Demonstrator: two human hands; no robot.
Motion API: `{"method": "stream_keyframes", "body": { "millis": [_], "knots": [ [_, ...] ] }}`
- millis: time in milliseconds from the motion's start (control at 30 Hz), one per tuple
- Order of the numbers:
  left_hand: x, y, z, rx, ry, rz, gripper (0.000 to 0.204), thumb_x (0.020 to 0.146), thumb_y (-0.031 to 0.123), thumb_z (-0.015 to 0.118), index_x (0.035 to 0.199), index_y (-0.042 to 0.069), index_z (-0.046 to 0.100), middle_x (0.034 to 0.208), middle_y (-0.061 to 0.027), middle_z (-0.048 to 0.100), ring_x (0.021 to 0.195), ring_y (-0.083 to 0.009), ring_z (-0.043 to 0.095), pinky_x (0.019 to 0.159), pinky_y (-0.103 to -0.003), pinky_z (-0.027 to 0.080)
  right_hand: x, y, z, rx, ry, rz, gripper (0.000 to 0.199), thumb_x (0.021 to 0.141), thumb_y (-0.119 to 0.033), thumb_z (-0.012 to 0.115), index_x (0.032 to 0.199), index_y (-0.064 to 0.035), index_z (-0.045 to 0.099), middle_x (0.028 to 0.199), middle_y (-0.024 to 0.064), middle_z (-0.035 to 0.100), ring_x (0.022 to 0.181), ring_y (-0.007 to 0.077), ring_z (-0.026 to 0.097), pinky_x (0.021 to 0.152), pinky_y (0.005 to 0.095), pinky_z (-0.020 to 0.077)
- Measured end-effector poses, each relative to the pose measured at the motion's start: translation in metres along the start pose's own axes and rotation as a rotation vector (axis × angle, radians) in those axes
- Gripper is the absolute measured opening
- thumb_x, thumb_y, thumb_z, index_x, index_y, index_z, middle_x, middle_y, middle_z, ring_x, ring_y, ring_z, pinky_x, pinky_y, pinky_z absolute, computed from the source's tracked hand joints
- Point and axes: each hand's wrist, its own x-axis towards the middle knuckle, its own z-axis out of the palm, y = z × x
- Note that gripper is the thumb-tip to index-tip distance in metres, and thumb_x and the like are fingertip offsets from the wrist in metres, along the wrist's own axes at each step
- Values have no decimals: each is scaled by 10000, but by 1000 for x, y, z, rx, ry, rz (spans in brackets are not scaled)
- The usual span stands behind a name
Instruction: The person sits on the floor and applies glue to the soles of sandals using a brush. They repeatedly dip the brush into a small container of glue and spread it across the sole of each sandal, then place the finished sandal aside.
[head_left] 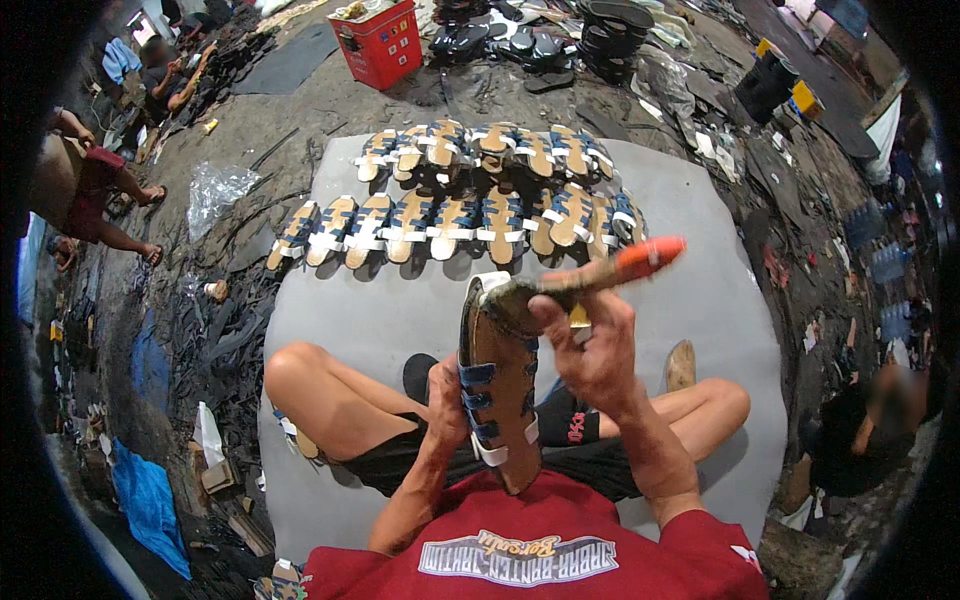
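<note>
A tan sandal [497, 370] with blue and white straps stands on end over my lap. My left hand [446, 400] grips it by its left edge near the straps. My right hand [592, 350] holds a tool with an orange handle [645, 258], its working end pressed against the sandal's top edge. I sit cross-legged on a grey mat [690, 300].
Two rows of several matching sandals [455, 225] lie on the mat ahead. A red crate [380, 42] and a pile of black soles [560, 40] stand beyond. Scraps cover the ground at left. One person sits at right [860, 440], others at far left [90, 185].
</note>
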Motion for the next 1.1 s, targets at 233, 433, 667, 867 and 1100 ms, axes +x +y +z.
{"method": "stream_keyframes", "body": {
  "millis": [233,433,667,867,1100],
  "knots": [
    [-1,9,-4,186,-46,285,912,925,703,698,1359,-95,628,1165,-123,755,1033,-156,707,888,-322,585,-4,-29,-6,39,90,-116,153,982,-160,734,1025,-16,707,894,102,700,820,270,646,774,404,492],
    [-6,15,2,144,1,331,961,892,707,736,1381,-110,608,1178,-135,751,1022,-163,713,891,-326,591,-13,-37,1,5,7,-62,137,964,-170,772,1025,-49,751,914,106,743,765,281,671,792,429,506],
    [-7,23,11,110,-31,329,978,865,703,766,1384,-108,600,1188,-155,749,1026,-200,736,896,-364,615,2,-42,5,-149,34,-195,164,973,-201,761,1000,-40,775,908,107,746,765,268,680,797,413,518],
    [-4,10,-9,37,-56,251,1026,834,736,768,1372,-119,586,1188,-166,747,1005,-215,748,894,-380,632,-4,-47,7,184,61,23,152,970,-176,761,1003,-29,768,890,109,735,771,261,680,774,385,517],
    [-8,3,-21,-299,-68,100,1024,831,706,786,1418,-100,550,1281,-221,699,1060,-295,741,922,-451,635,18,-28,20,-112,132,102,194,996,-206,725,984,-14,752,947,156,738,897,335,666,921,432,489]
  ]
}}
